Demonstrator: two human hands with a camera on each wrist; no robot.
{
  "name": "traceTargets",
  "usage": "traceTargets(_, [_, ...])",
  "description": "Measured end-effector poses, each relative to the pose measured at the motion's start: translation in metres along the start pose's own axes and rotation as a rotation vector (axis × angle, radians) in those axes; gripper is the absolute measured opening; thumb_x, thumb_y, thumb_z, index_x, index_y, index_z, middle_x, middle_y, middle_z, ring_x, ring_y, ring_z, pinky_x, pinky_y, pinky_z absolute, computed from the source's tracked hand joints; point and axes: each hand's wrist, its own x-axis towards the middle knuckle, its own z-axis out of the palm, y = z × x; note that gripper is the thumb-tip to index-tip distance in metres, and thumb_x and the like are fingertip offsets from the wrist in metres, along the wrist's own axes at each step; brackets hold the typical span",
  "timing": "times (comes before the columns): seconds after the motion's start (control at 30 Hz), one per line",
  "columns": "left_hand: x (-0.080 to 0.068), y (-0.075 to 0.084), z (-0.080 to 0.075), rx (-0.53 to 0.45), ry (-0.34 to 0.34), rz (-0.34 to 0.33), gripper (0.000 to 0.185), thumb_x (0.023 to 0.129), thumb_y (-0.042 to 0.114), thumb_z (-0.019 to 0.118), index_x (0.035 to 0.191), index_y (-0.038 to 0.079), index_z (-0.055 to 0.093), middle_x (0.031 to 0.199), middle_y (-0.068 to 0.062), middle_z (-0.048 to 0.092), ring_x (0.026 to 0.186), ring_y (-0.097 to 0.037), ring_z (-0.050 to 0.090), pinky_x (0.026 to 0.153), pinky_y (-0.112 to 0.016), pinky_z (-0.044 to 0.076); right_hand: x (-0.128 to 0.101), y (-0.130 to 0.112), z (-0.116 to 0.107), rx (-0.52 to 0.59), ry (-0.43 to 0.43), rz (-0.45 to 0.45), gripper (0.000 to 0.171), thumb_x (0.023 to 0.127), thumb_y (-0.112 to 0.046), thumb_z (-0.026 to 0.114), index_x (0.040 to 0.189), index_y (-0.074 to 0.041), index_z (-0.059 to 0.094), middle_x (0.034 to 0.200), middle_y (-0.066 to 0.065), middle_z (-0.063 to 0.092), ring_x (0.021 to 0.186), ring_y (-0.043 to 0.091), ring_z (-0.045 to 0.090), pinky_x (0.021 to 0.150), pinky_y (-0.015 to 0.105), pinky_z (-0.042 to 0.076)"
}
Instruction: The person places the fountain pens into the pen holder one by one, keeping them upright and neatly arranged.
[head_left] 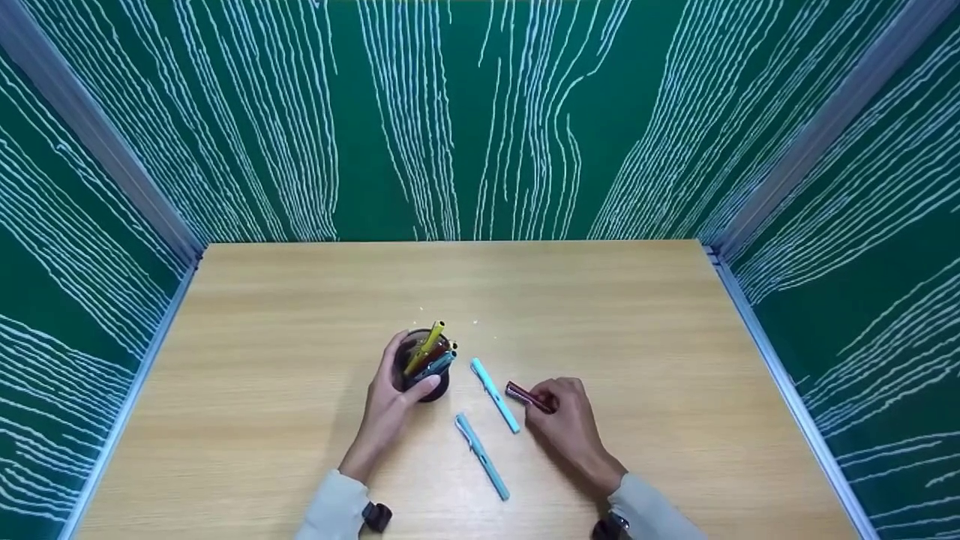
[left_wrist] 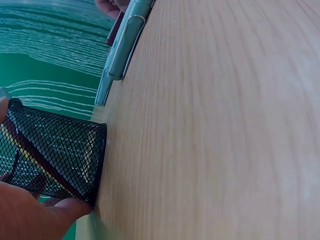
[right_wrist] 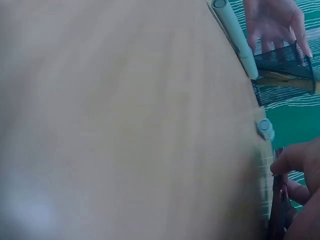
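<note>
My left hand (head_left: pixel 384 411) grips a black mesh pen cup (left_wrist: pixel 62 150) around its side, left of the table's middle. Inside the cup lean a yellow pen (head_left: pixel 427 346), a dark reddish pen and a blue pen (head_left: pixel 438 365). My right hand (head_left: pixel 568 417) pinches a dark red pen (head_left: pixel 518 391) low over the table, its clip end pointing left toward the cup. Between the hands lies a light turquoise pen (head_left: pixel 495 396). A second, slightly darker turquoise pen (head_left: pixel 482 459) lies nearer to me. Part of the red pen is hidden by my right fingers.
The light wooden table (head_left: pixel 300 300) is bounded by green walls (head_left: pixel 480 112) with wavy white lines. Metal rails (head_left: pixel 787 390) run along its left and right edges. Several tiny white specks lie behind the cup.
</note>
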Motion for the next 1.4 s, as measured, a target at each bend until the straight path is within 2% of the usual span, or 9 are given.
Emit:
traceTargets(0.23, [-0.001, 0.000, -0.001, 0.006, 0.002, -0.007, 0.091, 0.096, 0.026, 0.087, 0.172, 0.023, 0.036, 0.171, -0.010, 0.044, 0.159, -0.039, 0.039, 0.133, -0.061, 0.022, 0.004, -0.014, -0.015, 0.187, -0.063, 0.042, 0.019, 0.090, 0.002, 0.085, 0.100, -0.014, 0.079, 0.101, 0.001, 0.069, 0.102, 0.021, 0.061, 0.086, 0.024, 0.055])
traceTargets(0.37, [0.000, 0.000, 0.000, 0.000, 0.004, -0.005, 0.091, 0.096, 0.025, 0.087, 0.171, 0.022, 0.036, 0.171, -0.010, 0.044, 0.158, -0.039, 0.040, 0.132, -0.061, 0.023, 0.005, -0.022, -0.024, 0.257, -0.086, 0.062, 0.022, 0.091, 0.003, 0.084, 0.102, -0.016, 0.079, 0.107, 0.003, 0.068, 0.104, 0.022, 0.065, 0.091, 0.028, 0.059])
traceTargets(0.5, [0.000, 0.000, 0.000, -0.009, 0.016, 0.013, 0.091, 0.095, 0.020, 0.088, 0.171, 0.019, 0.037, 0.169, -0.012, 0.047, 0.156, -0.038, 0.043, 0.132, -0.058, 0.026, 0.008, -0.027, -0.031, 0.248, -0.080, 0.023, 0.022, 0.091, 0.000, 0.087, 0.100, -0.018, 0.080, 0.105, -0.001, 0.072, 0.105, 0.022, 0.064, 0.099, 0.041, 0.055])
traceTargets(0.67, [0.000, 0.001, -0.001, -0.014, 0.020, 0.021, 0.092, 0.094, 0.017, 0.089, 0.171, 0.017, 0.038, 0.168, -0.014, 0.047, 0.156, -0.038, 0.044, 0.132, -0.056, 0.026, 0.011, -0.031, -0.037, 0.230, -0.076, -0.050, 0.025, 0.089, 0.000, 0.089, 0.098, -0.021, 0.080, 0.103, -0.007, 0.074, 0.106, 0.021, 0.062, 0.100, 0.051, 0.051])
traceTargets(0.87, [0.000, 0.001, -0.001, 0.000, 0.012, 0.015, 0.091, 0.096, 0.020, 0.087, 0.171, 0.017, 0.036, 0.170, -0.013, 0.046, 0.156, -0.039, 0.042, 0.132, -0.059, 0.025, 0.012, -0.038, -0.041, 0.229, -0.074, -0.130, 0.031, 0.088, 0.001, 0.090, 0.100, -0.025, 0.079, 0.103, -0.010, 0.073, 0.108, 0.019, 0.061, 0.100, 0.048, 0.050])
traceTargets(1.1, [-0.002, 0.001, -0.001, 0.028, 0.019, 0.000, 0.089, 0.097, 0.025, 0.086, 0.171, 0.021, 0.037, 0.171, -0.011, 0.044, 0.158, -0.040, 0.039, 0.132, -0.063, 0.022, 0.013, -0.048, -0.041, 0.249, -0.072, -0.149, 0.033, 0.088, -0.002, 0.092, 0.100, -0.030, 0.080, 0.101, -0.013, 0.074, 0.110, 0.018, 0.062, 0.100, 0.038, 0.049])
traceTargets(1.37, [0.000, 0.001, 0.002, 0.024, 0.017, 0.000, 0.089, 0.096, 0.025, 0.088, 0.170, 0.027, 0.039, 0.170, -0.010, 0.045, 0.157, -0.039, 0.041, 0.132, -0.062, 0.025, 0.015, -0.060, -0.039, 0.275, -0.057, -0.159, 0.029, 0.088, -0.004, 0.093, 0.101, -0.027, 0.083, 0.102, -0.012, 0.076, 0.108, 0.018, 0.063, 0.100, 0.043, 0.050])
traceTargets(1.4, [0.000, 0.002, 0.002, 0.008, 0.015, 0.006, 0.090, 0.095, 0.023, 0.088, 0.170, 0.025, 0.039, 0.170, -0.011, 0.046, 0.156, -0.039, 0.042, 0.132, -0.061, 0.025, 0.016, -0.061, -0.039, 0.276, -0.054, -0.159, 0.028, 0.088, -0.003, 0.092, 0.101, -0.026, 0.083, 0.102, -0.012, 0.076, 0.108, 0.019, 0.064, 0.100, 0.044, 0.050])
